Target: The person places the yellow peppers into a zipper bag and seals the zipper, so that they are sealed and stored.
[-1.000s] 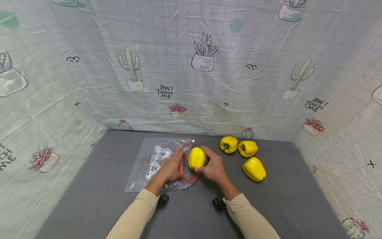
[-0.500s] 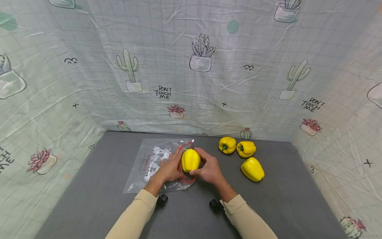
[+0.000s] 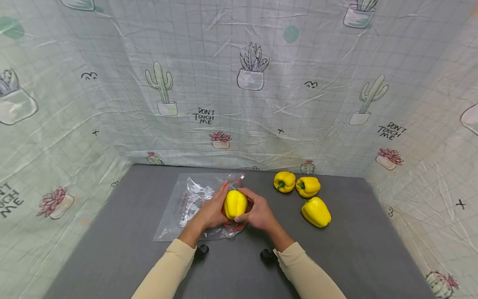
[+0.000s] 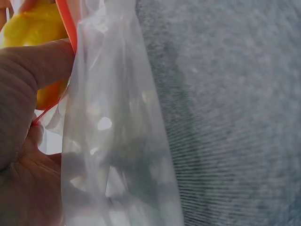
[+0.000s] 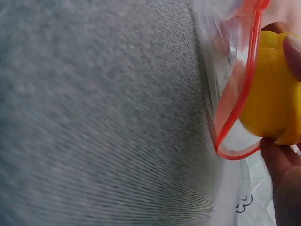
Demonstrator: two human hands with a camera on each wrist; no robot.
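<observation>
My right hand grips a yellow bell pepper between thumb and fingers, at the mouth of a clear zip bag. The bag lies flat on the grey table, with white and red print and a red zip edge. My left hand holds the bag's mouth apart, its thumb against the red edge in the left wrist view. Seen from the right wrist, the pepper stands within the parted red rim. Part of the bag's opening is hidden behind the hands and pepper.
Three more yellow bell peppers are at the right: two side by side near the back, this one and its neighbour, and another closer in. A cactus-printed cloth stands behind the table and along both sides.
My right hand has carried the bell pepper leftward, from beside the bag into its parted mouth. My left hand has stayed at the bag's edge. The other peppers have not moved.
</observation>
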